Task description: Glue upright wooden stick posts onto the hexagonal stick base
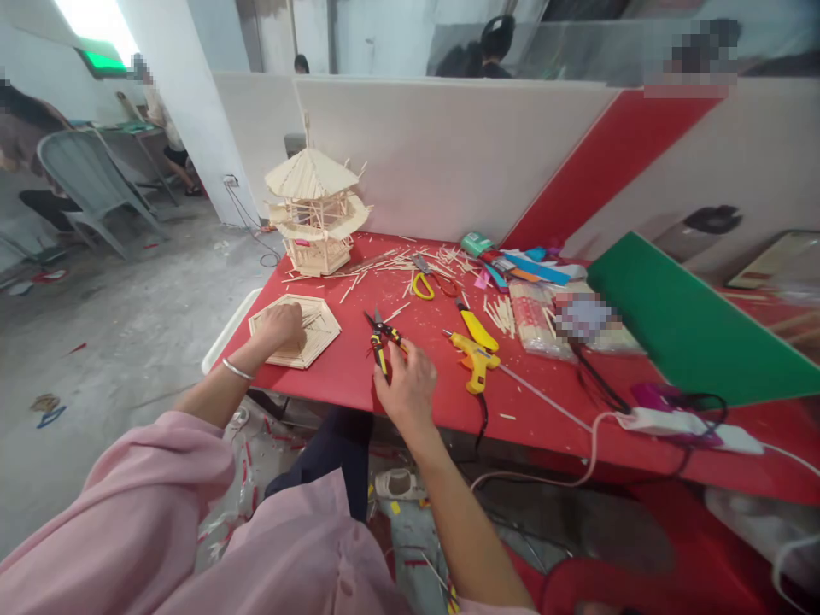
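Observation:
My left hand (277, 326) rests with curled fingers on a flat hexagonal panel of wooden sticks (313, 329) at the near left corner of the red table (346, 376). My right hand (405, 386) lies on the table with its fingers touching the handles of black-and-yellow cutting pliers (382, 335). A small wooden stick pagoda model (316, 213) stands at the table's far left corner.
A yellow glue gun (472, 357) with a cord lies right of my right hand, beside a yellow utility knife (477, 329) and yellow-handled scissors (424, 280). Loose sticks, stick packets (533, 320), a green board (685, 329) and a power strip (679, 423) fill the right. People sit beyond.

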The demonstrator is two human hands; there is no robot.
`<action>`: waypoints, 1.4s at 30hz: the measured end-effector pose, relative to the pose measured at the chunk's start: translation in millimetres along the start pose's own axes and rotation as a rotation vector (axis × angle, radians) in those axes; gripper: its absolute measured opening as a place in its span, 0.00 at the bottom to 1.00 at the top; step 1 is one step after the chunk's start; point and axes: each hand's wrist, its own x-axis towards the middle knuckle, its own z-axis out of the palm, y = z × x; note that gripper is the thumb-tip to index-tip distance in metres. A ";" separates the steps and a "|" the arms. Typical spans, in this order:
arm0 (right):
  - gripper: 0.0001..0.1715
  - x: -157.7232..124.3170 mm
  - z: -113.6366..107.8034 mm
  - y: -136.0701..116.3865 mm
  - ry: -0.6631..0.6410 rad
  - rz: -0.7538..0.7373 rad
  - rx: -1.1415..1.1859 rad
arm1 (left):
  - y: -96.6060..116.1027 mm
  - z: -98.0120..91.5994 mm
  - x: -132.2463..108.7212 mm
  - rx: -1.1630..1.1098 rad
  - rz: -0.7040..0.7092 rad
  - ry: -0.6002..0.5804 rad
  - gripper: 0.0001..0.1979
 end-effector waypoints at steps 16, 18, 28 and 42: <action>0.28 7.2 17.8 -7.5 -0.147 0.047 -0.181 | -6.9 15.1 2.4 0.062 0.201 0.097 0.18; 0.29 12.8 25.3 -5.8 -0.125 0.051 -0.187 | -9.3 15.7 6.0 0.065 0.208 0.079 0.18; 0.23 18.3 36.2 -1.2 0.002 0.095 -0.157 | -28.8 -6.8 26.0 -0.037 0.223 0.060 0.11; 0.21 67.1 2.0 -4.3 0.146 0.120 0.664 | 101.0 43.6 8.7 -1.644 0.596 -0.209 0.20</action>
